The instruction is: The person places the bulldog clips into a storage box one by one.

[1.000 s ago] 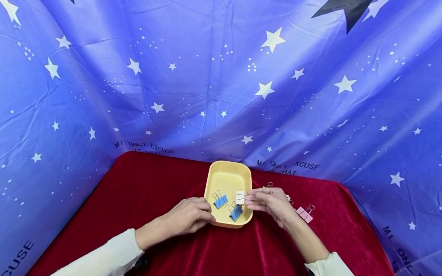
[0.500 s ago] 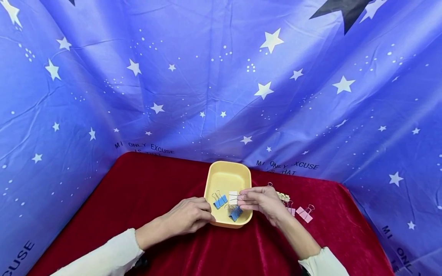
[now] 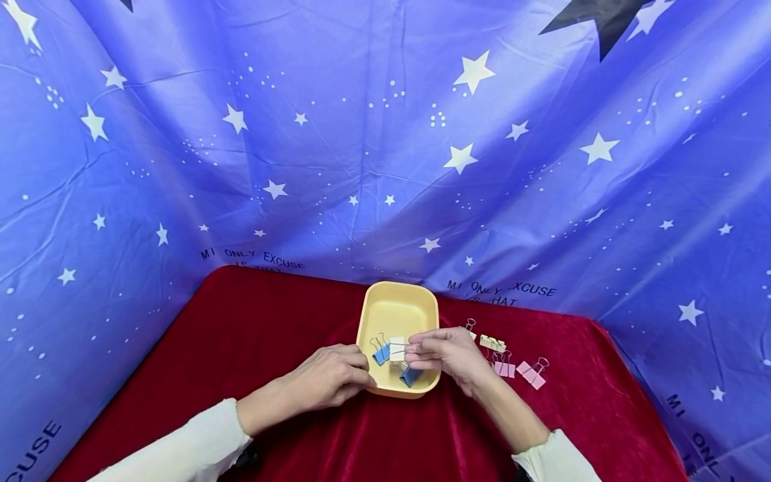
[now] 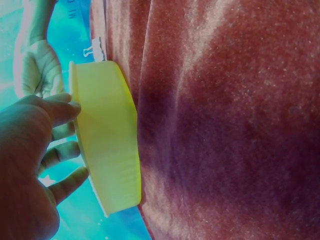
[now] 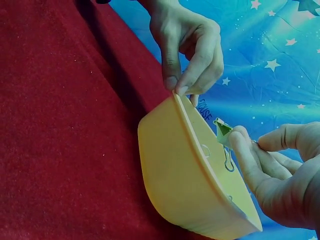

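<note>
A yellow plastic box [image 3: 397, 311] stands on red velvet cloth. My left hand [image 3: 334, 375] pinches its near left rim, thumb and index finger at the edge in the right wrist view. Over the box, my right hand [image 3: 452, 358] holds a pale yellow binder clip [image 3: 397, 349] by its wire handle, the clip's body pointing left. Two blue binder clips, one lighter [image 3: 381, 354] and one darker [image 3: 410, 377], lie inside on the box floor, each partly covered by the held clip or its handles. The left wrist view shows the box's outer wall [image 4: 107, 135].
Right of the box lie more binder clips on the red cloth [image 3: 271, 314]: a pink one [image 3: 533, 375], another pink one [image 3: 504, 369] and pale yellow ones [image 3: 492, 343] partly behind the right hand. A blue star-printed curtain [image 3: 361, 134] rises behind the table edge.
My right hand has moved left with the pale yellow binder clip, from the box's right side to over the blue clips. The left hand and the box have stayed put.
</note>
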The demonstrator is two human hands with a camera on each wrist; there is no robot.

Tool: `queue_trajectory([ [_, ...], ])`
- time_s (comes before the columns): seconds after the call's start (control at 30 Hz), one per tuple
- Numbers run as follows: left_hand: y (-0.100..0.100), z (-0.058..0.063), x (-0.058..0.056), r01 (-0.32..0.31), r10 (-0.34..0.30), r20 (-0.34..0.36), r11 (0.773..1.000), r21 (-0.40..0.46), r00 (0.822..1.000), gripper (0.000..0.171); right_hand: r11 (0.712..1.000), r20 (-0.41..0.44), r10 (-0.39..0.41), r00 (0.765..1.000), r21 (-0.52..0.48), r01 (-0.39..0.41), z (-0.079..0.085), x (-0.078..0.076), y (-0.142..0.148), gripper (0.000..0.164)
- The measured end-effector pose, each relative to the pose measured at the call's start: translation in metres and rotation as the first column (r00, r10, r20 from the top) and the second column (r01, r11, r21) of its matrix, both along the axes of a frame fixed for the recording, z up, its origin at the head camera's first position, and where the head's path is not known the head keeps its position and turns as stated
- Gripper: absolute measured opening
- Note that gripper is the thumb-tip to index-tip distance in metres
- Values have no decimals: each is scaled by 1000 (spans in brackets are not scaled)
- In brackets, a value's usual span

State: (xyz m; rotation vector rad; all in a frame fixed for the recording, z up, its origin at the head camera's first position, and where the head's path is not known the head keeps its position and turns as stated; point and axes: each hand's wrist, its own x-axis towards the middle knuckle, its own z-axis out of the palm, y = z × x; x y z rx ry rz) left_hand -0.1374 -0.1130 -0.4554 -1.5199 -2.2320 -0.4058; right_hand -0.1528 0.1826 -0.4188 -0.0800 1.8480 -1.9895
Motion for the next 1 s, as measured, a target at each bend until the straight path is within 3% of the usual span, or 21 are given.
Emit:
queue_trajectory([
  [1.0,-1,-1,0,-8,7,-8,1000,-6,1000,24,999,31,41,999,10,-42,-5,3,-11,41],
])
